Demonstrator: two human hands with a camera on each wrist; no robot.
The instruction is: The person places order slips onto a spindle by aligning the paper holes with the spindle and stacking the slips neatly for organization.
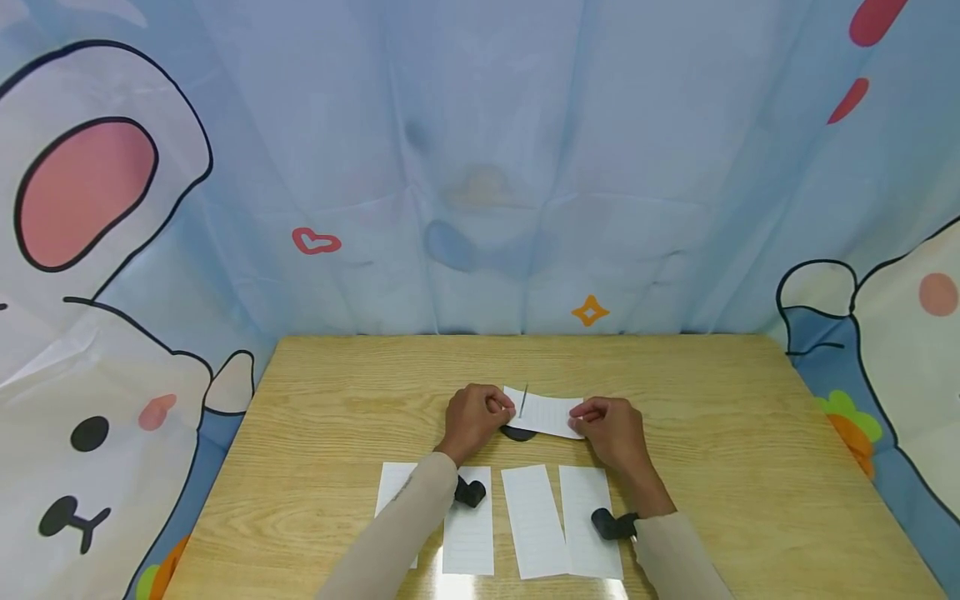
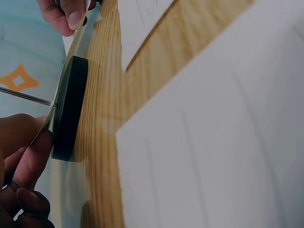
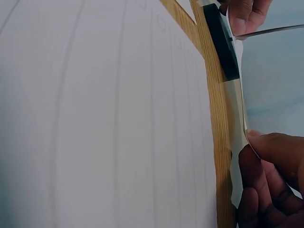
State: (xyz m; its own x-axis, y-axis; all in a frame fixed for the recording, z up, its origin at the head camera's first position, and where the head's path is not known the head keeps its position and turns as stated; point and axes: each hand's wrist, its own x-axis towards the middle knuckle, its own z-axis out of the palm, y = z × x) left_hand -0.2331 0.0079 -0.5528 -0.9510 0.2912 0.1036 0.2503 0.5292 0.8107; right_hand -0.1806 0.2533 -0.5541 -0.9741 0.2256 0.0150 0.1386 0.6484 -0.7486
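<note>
Head view gives the clearest look: one ruled slip (image 1: 551, 414) is pinched at both ends, by the left hand (image 1: 476, 417) at one and the right hand (image 1: 611, 429) at the other. So both grips are closed on the same bit of paper, thumb against finger, and both wrist views back that up.

Right beside the left grip, a thin metal spike (image 1: 524, 400) pokes up through the slip, or so it looks, much nearer that end than the middle. Under the paper there, the round black base (image 1: 519, 434) is partly covered. Whether paper and base actually touch can't be told for sure, but they look really close from the left wrist. The two-ended hold probably makes sense because thin paper flops; held like that, it's kept stretched and steady, with the fingers off to the sides of the point.

Nearer the body than the grips, four more slips (image 1: 467, 542) are laid in a loose row, the leftmost partly hidden by the left sleeve (image 1: 397, 529). Spread out like that, they can presumably be reached singly, though the two on the right meet at their near ends. Everything's set on a wood table (image 1: 337, 400), with a cartoon curtain (image 1: 487, 125) hung beyond the grips.
</note>
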